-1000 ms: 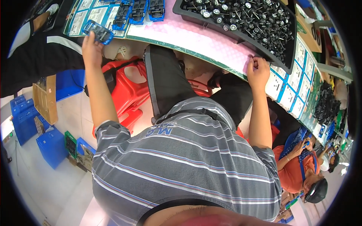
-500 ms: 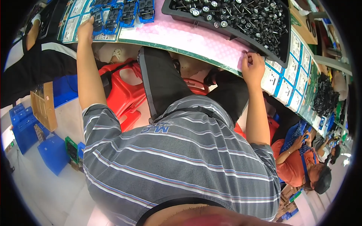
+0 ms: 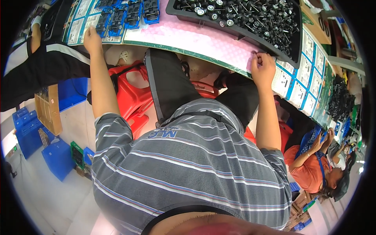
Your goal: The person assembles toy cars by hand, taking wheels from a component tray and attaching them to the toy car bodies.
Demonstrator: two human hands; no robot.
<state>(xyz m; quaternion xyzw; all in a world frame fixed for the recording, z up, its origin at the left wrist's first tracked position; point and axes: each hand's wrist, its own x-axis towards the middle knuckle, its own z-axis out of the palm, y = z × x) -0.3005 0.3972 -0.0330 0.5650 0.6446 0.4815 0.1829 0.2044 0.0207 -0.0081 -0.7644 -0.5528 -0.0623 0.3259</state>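
My left hand (image 3: 93, 40) is over the printed sheets at the table's front left edge, fingers pointing forward, with nothing visible in it. Just beyond its fingertips, to the right, is the nearest of several blue toy car bodies with black undersides (image 3: 102, 24). These lie in a row, with another blue toy car body (image 3: 150, 11) at the right end. My right hand (image 3: 263, 67) rests at the table edge on pink bubble wrap (image 3: 188, 33), its fingers curled in. Whether anything is inside those fingers is hidden.
Ahead on the right stands a black tray (image 3: 235, 34) heaped with small wheels on axles (image 3: 250, 17). Printed cards (image 3: 305, 80) line the table beside it. A red plastic stool (image 3: 133, 92) is under the table. Co-workers sit left and right, one in an orange top (image 3: 307, 172).
My left hand has drawn back from the blue toy car body, toward the table edge. My right hand stays in place. The co-worker on the right has raised their hands and turned.
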